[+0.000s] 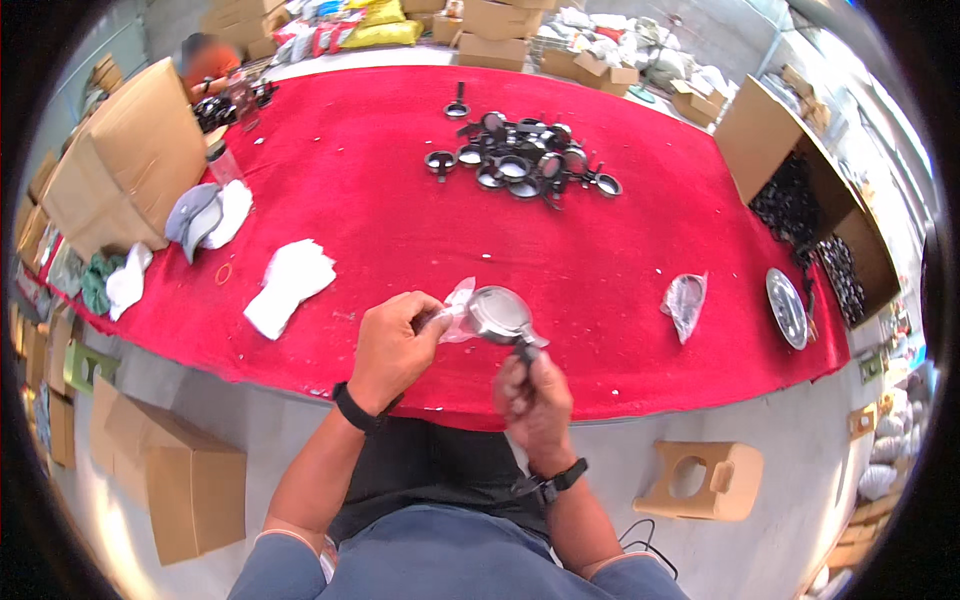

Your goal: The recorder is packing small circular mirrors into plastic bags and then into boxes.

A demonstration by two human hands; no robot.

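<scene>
My right hand point(534, 396) grips the dark handle of a round magnifying glass point(499, 314) and holds it up over the near edge of the red table point(400, 210). My left hand point(392, 347) pinches a clear plastic wrapper point(458, 308) that lies against the lens rim on its left side. Both wrists carry black bands. A pile of several black magnifying glasses point(520, 160) lies at the far middle of the table.
White cloth gloves point(288, 284) lie left of my hands, a crumpled plastic bag point(685, 300) and a round lens point(786, 306) to the right. Open cardboard boxes stand at the left point(130, 160) and right point(810, 190). A person point(205, 60) sits at the far left corner.
</scene>
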